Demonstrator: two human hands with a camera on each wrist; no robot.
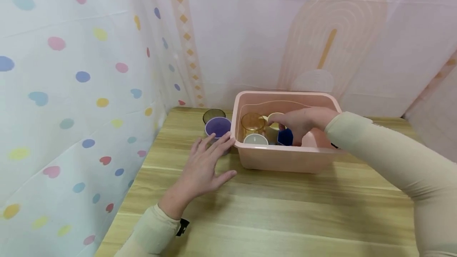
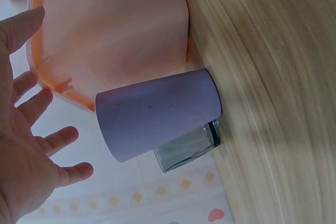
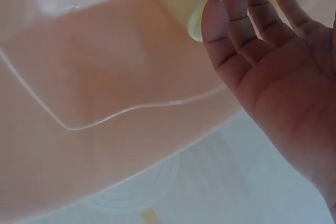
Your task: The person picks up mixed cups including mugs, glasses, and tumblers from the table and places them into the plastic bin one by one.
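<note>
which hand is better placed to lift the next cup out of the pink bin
Right. The right hand is already inside the pink bin, fingers on the cream cup. The left hand rests flat on the table outside.

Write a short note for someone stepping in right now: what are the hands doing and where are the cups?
Left hand: open, flat on the wooden table, fingertips near the purple plastic cup.
Right hand: inside the pink plastic tub, reaching at the cream cup and blue cup; grip unclear.
Done: purple cup and dark glass cup stand outside the tub.
Left: amber cup, white cup, cream and blue ones inside.
</note>
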